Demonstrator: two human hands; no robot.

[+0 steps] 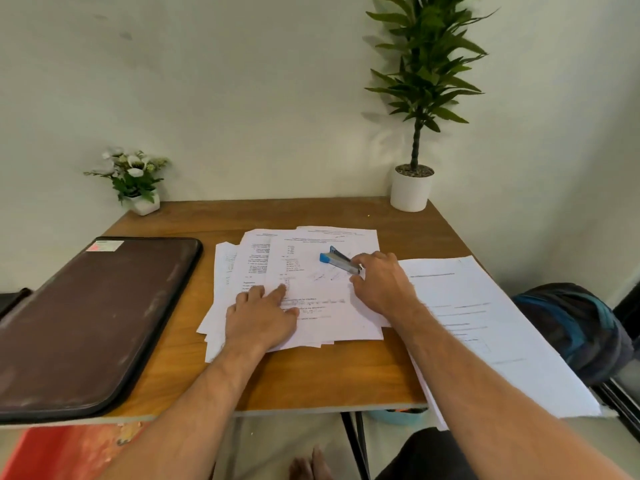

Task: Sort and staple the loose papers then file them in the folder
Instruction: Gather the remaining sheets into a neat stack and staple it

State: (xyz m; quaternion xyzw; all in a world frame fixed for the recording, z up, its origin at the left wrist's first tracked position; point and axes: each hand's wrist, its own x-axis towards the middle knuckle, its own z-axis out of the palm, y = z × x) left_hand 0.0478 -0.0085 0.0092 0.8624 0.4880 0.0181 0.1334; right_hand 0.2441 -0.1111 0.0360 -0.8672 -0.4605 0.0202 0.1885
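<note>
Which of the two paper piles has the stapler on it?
The fanned-out middle pile, under both hands; the blue stapler lies on top. The right-edge pile carries nothing.

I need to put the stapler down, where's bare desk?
Bare wood lies behind the loose papers toward the wall, between the flower pot and plant pot, and along the near edge. The middle and right side are papered; the folder fills the left.

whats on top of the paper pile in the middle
A blue stapler lies on the pile, its near end pinched by the right hand. The left hand rests flat on the sheets. The lower sheets are mostly covered, so their number cannot be told.
</note>
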